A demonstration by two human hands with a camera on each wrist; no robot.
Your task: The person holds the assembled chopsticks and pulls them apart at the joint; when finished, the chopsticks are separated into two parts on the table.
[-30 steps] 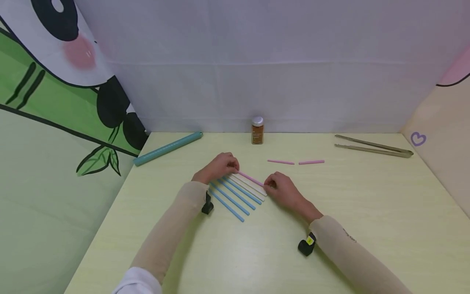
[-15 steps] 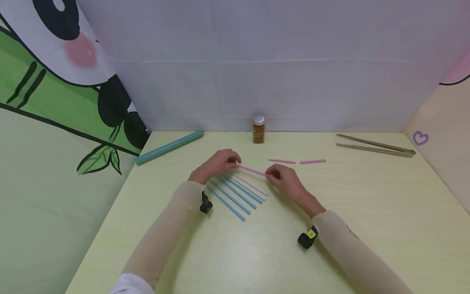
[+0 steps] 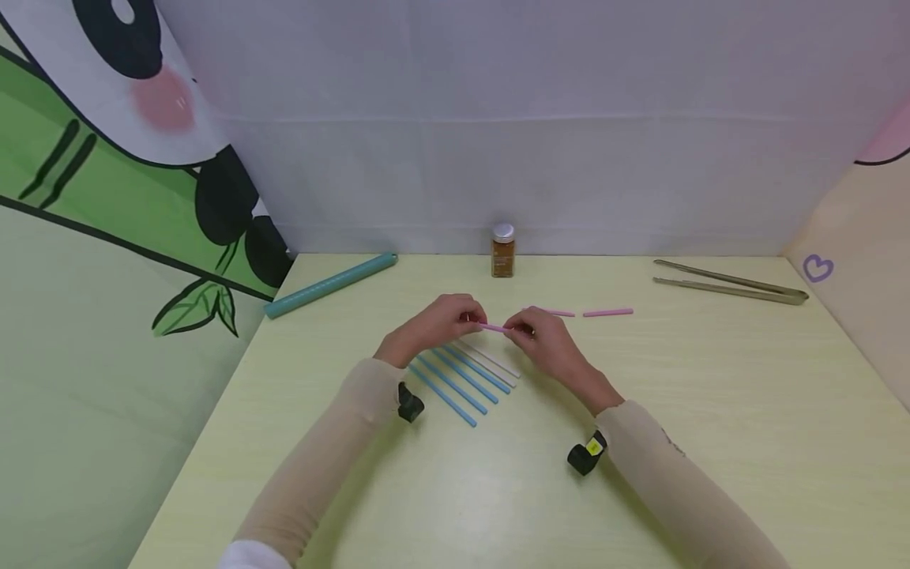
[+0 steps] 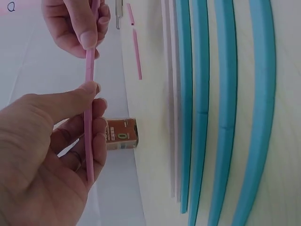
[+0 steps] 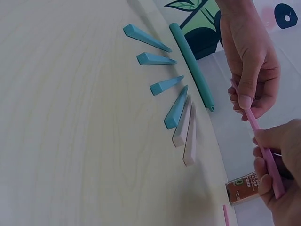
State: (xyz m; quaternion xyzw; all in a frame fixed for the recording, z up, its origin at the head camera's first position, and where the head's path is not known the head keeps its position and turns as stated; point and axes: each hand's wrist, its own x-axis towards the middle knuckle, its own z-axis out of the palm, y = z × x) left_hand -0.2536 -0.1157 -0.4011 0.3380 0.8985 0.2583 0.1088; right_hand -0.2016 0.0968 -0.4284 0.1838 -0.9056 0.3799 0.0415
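A thin pink stick (image 3: pixel 493 327) is pinched by both hands above the table, the left hand (image 3: pixel 442 323) on one part and the right hand (image 3: pixel 550 348) on the other. In the left wrist view the pink stick (image 4: pixel 89 70) runs along the fingers of the left hand (image 4: pixel 56 136), its thumb on top; the right hand (image 4: pixel 81 23) grips it farther up. Below the hands lie several blue sticks (image 3: pixel 456 382) and two white sticks (image 3: pixel 498 362) side by side, their far ends partly behind the left hand in the head view.
Two shorter pink pieces (image 3: pixel 607 313) lie behind the right hand. A jar with a silver lid (image 3: pixel 502 251) stands at the table's back edge. At the back left lies a teal rod (image 3: pixel 330 286), and metal tongs (image 3: pixel 732 286) lie at the back right.
The pink stick has come up from beside the white sticks and moved away from them. Both hands rose with it and now stand closer together along it.
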